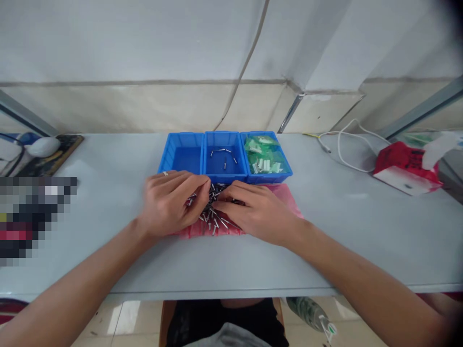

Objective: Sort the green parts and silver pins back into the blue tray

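Observation:
A loose heap of small steel pins or rivets [213, 212] lies on a pink plastic bag [191, 231] at the front of the table. My left hand [170, 202], with a ring on one finger, rests its curled fingers on the heap's left side. From the right, my right hand [256, 212] lies over the heap, its fingertips close to those of my left hand. Both hands hide the heap's upper part, and I cannot tell whether either holds a pin. Just behind them stands a blue three-compartment tray [184, 136]. Several pins [224, 154] lie in its middle compartment, and green bags [262, 154] fill the right one.
A white cable [347, 149] and a red-and-white tissue box [408, 168] lie at the table's right. A white mouse [43, 147] sits on a dark mat [60, 156] at the back left, beside a pixelated patch [32, 217]. The wall rises behind the table.

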The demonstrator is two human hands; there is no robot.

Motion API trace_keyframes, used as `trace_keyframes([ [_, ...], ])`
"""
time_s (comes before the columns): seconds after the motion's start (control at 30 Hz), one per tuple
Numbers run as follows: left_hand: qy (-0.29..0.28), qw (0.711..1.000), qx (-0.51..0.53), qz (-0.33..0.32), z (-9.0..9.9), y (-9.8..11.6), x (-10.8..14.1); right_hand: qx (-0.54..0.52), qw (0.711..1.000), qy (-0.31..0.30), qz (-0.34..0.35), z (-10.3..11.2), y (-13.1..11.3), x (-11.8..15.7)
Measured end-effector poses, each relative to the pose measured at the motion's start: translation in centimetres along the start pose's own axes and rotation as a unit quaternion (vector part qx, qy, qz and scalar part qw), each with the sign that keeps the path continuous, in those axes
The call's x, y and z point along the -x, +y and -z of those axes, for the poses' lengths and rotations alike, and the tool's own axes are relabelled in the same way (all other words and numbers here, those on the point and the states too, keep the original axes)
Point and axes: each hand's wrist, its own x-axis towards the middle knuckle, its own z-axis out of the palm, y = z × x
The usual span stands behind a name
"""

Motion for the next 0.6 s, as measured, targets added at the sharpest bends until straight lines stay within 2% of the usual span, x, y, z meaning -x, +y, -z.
trace_keyframes([
  [0.3, -0.003, 1.000, 0.012, -0.019, 0.35, 0.20, -0.11, -0.131, 0.986, 0.075, -0.070, 0.05, 0.29, -0.31],
  [0.6, -0.009, 0.999, -0.004, -0.034, 0.61, 0.10, -0.14, -0.162, 0.973, 0.124, -0.103, 0.48, 0.16, -0.60],
])
